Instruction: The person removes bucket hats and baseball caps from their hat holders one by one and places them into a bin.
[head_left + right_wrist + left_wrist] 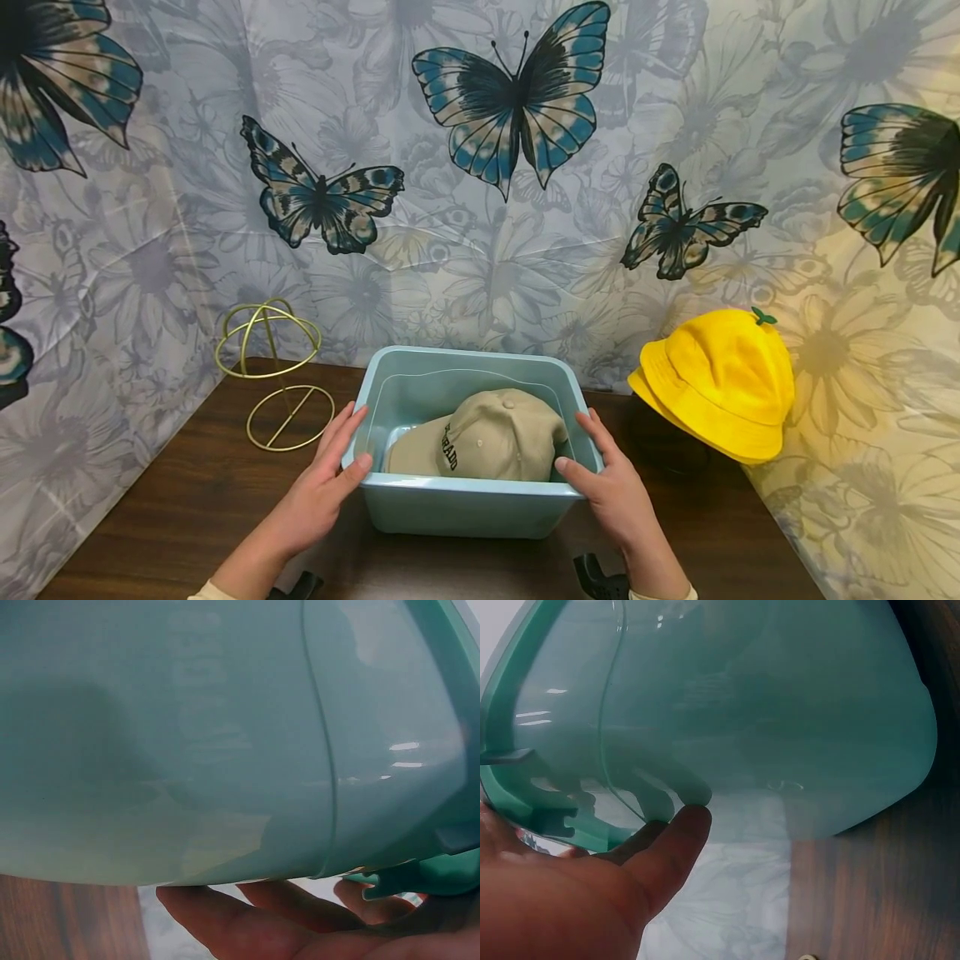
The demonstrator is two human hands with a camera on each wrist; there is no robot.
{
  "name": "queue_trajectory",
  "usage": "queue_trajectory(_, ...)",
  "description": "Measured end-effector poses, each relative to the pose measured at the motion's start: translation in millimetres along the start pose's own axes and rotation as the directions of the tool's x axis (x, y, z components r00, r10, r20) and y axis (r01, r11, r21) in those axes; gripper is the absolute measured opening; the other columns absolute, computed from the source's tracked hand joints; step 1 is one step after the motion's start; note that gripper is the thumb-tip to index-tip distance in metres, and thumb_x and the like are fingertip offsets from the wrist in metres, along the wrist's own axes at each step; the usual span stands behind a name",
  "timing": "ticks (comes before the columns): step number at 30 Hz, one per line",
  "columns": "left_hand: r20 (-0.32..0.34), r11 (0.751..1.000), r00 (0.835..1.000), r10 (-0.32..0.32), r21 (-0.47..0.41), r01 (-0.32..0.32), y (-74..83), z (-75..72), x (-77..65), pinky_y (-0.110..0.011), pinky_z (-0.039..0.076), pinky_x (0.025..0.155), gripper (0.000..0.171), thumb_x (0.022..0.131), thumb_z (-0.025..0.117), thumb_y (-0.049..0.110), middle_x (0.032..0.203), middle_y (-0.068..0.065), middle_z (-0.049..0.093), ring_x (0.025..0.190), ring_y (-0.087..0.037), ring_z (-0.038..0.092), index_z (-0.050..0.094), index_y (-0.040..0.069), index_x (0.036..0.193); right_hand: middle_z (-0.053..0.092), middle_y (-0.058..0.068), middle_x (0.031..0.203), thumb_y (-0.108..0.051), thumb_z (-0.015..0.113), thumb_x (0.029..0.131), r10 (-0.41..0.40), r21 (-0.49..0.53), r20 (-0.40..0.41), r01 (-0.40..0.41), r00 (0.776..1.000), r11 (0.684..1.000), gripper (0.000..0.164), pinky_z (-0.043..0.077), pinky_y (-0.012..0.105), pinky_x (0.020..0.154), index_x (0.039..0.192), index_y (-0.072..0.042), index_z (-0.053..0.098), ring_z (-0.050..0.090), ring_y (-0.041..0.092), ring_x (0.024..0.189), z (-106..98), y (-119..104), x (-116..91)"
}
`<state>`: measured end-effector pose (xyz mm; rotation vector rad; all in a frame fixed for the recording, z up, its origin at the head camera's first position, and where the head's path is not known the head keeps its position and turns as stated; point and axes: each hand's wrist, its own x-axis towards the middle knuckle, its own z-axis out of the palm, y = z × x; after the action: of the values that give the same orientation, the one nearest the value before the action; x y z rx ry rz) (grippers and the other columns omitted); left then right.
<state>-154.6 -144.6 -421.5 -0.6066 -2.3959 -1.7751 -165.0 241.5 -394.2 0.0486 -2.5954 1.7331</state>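
A light blue plastic bin [465, 508] stands on the table, and inside it lies a beige baseball cap [510, 433] with dark lettering, its brim toward the left. My left hand [322, 492] holds the bin's left side, thumb over the rim near the front corner and fingers along the outer wall. On the opposite side my right hand [618, 483] grips the rim in the same way. In the left wrist view, fingertips [697, 817] touch the glossy outer wall. The right wrist view has fingers [225, 919] against the bin's underside edge of the wall.
A gold wire hat stand [281, 375] is at the table's back left. A yellow bucket hat [720, 383] with a green sprout sits raised at the right, over a dark support. The dark wooden table [187, 500] meets a butterfly-print cloth [480, 275] behind.
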Motion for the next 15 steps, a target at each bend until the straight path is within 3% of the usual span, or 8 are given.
queue_trajectory(15, -0.101, 1.000, 0.995, -0.002, -0.016, 0.000, 2.4, 9.4, 1.7, -0.069, 0.017, 0.105, 0.050, 0.105, 0.051, 0.015, 0.163, -0.014, 0.012, 0.146, -0.041, 0.006, 0.038, 0.007, 0.152, 0.011, -0.002, 0.165, -0.025, 0.071, 0.094, 0.008, 0.017, -0.013, -0.008, 1.000, 1.000, 0.072, 0.011, 0.071, 0.108, 0.156, -0.016, 0.034, 0.008, 0.038, 0.148, 0.5, 2.4, 0.5)
